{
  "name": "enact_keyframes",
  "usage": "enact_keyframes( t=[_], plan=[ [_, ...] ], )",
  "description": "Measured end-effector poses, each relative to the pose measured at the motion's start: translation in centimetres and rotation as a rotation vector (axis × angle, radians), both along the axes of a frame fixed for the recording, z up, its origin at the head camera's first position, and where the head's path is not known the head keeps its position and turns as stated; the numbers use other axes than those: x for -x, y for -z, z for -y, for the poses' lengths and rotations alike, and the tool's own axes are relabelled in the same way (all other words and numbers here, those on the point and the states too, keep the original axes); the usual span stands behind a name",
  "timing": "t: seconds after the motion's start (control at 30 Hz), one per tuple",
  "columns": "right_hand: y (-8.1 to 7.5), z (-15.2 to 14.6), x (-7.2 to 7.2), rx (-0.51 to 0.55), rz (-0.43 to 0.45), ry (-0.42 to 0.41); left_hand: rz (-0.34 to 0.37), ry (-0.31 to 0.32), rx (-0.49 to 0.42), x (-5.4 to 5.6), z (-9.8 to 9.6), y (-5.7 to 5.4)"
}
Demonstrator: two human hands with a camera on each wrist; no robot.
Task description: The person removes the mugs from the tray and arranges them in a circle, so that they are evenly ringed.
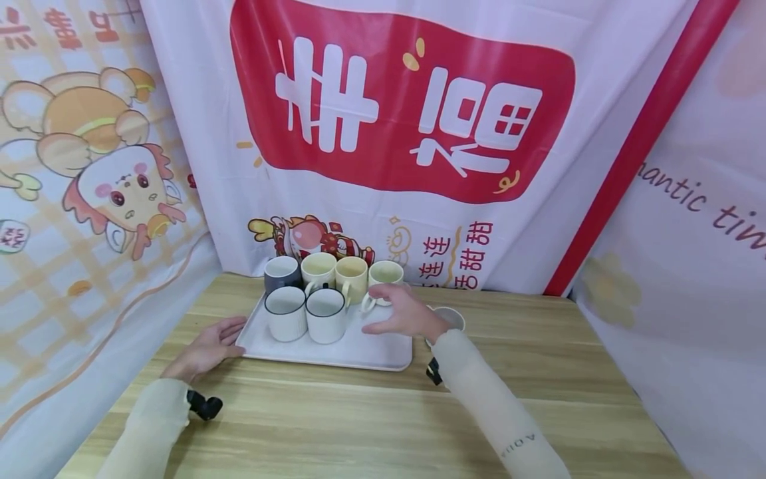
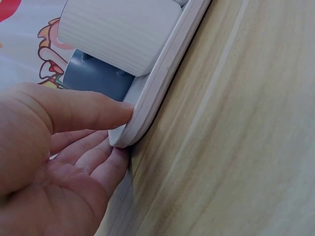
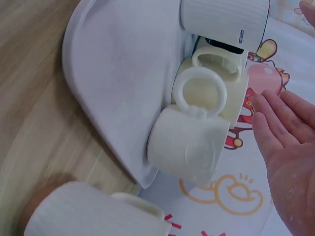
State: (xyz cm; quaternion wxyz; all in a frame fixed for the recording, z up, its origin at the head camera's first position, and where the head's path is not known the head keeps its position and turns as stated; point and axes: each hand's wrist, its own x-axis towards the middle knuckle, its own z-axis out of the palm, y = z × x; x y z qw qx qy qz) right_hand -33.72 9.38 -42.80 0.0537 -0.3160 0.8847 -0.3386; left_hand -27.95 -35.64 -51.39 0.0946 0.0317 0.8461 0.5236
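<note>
On a white tray point(image 1: 380, 349) stand several mugs: a dark grey mug point(image 1: 272, 283), a pale yellow mug point(image 1: 318, 278), a yellow mug point(image 1: 354, 293) and a cream mug point(image 1: 387, 273) at the back. Two white mugs with black rims point(image 1: 287, 324) are in front. My left hand point(image 1: 206, 347) holds the tray's front left corner, the thumb on the rim and the fingers beside and below it. Over the tray's right part, my right hand point(image 1: 407, 313) hovers with fingers spread beside the cream mug; the right wrist view shows a gap between them.
Off the tray to the right, another white mug point(image 1: 450, 318) stands on the wooden table point(image 1: 335, 426), partly hidden by my right wrist. Printed cloths point(image 1: 197, 133) hang behind the table and along both sides.
</note>
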Motion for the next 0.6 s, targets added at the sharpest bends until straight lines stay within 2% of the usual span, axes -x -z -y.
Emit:
enact_keyframes(
  t=[0.13,0.27,0.4,0.6],
  plan=[
    [0.2,1.8,-0.2,0.045,0.003,-0.008,-0.006,0.006,0.006,0.0,-0.3,0.0],
    [0.8,3.4,0.0,0.092,-0.04,0.024,-0.014,0.01,0.004,-0.1,-0.3,-0.1],
    [1.8,4.9,0.6,0.153,-0.062,0.054,-0.016,0.008,-0.006,0.0,-0.3,0.1],
    [3.7,7.1,1.1,0.227,-0.035,0.089,-0.011,0.0,0.01,-0.1,-0.2,0.1]
  ],
)
